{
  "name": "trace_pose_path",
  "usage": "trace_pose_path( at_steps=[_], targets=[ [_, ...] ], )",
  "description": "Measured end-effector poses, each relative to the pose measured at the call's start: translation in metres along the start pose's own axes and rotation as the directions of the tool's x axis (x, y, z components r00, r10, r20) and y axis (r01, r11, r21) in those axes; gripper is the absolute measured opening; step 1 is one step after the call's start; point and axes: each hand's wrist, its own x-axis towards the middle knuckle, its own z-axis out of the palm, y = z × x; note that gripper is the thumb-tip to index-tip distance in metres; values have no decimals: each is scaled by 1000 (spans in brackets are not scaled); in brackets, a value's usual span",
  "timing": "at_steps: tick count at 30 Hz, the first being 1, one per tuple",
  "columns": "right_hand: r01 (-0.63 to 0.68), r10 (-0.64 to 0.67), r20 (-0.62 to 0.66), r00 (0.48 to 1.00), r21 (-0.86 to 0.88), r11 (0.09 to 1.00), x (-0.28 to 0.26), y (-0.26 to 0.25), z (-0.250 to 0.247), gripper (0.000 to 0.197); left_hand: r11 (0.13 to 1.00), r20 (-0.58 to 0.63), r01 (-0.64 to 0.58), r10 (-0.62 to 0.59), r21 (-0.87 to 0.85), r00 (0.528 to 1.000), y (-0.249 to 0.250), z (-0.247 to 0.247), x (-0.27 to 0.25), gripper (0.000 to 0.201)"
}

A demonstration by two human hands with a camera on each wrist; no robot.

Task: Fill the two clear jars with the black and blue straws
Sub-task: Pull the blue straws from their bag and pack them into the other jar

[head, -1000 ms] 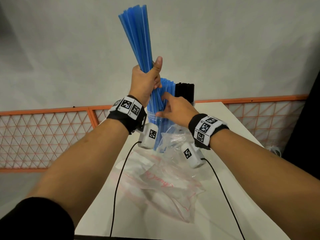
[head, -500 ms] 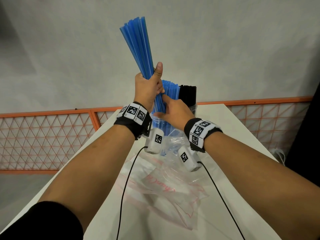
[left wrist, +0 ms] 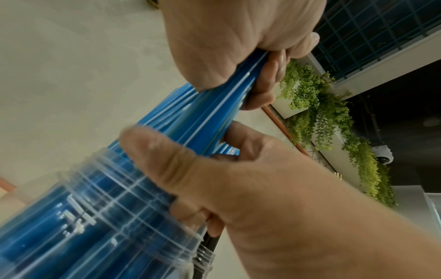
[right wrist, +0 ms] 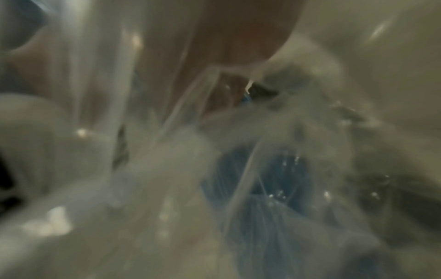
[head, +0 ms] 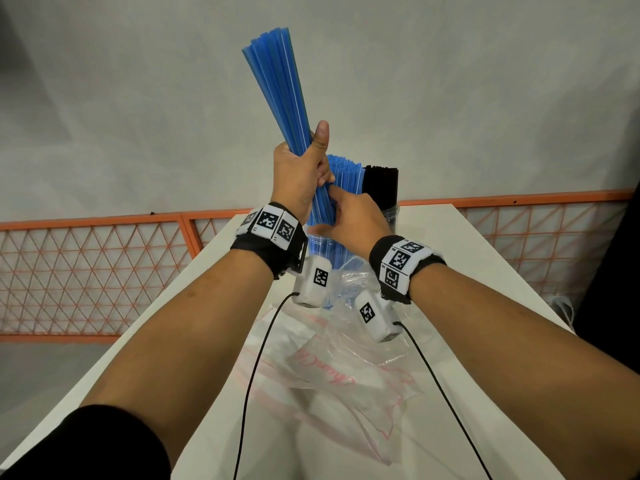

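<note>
Lowered since before: blue straws [head: 277, 88] (fanned bundle), fisted in left hand [head: 298, 174]; right hand [head: 353, 220] loosely open

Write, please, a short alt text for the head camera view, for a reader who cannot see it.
The left hand grips a bundle of blue straws above a clear jar already holding blue straws, while the right hand rests at its rim. Behind stands a jar of black straws; empty plastic bags lie on the white table.

Both forearms are bare, with a black sleeve [head: 83, 441] showing at the lower left of the frame. Each wrist wears a black strap [head: 263, 251] carrying white blocks printed with black square markers [head: 401, 263]. A small white camera box [head: 311, 282] with one marker hangs under each wrist, trailing a thin black cable [head: 249, 393].
</note>
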Motion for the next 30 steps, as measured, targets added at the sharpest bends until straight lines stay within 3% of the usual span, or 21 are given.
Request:
trace_pose_path(
  at_steps=[5, 10, 15, 19, 25, 30],
  targets=[
    [-13, 12, -51, 999, -26, 1000, 3, 1, 5, 41, 1000, -2, -16, 16, -14, 1000, -2, -1, 0, 36],
    [-22, 23, -40, 999, 11, 1000, 2, 2, 6, 46, 1000, 0, -25, 25, -5, 1000, -4, -1, -1, 35],
    [-24, 22, 21, 1000, 110, 994, 1, 7, -4, 53, 995, 17, 15, -16, 97, 1000, -11, 1, -6, 35],
    [-40, 31, 54, 998, 178, 983, -1, 11, -10, 44, 987, 16, 24, -27, 159, 1000, -12, 4, -8, 39],
    [-66, 63, 24, 998, 144, 987, 1, 12, -5, 39, 977, -23, 32, -28, 212, 999, -16, 6, -10, 45],
    [-101, 102, 3, 995, 162, 982, 2, 14, 0, 33, 968, 44, 10, -22, 249, 999, -9, 6, -13, 30]
  ],
)
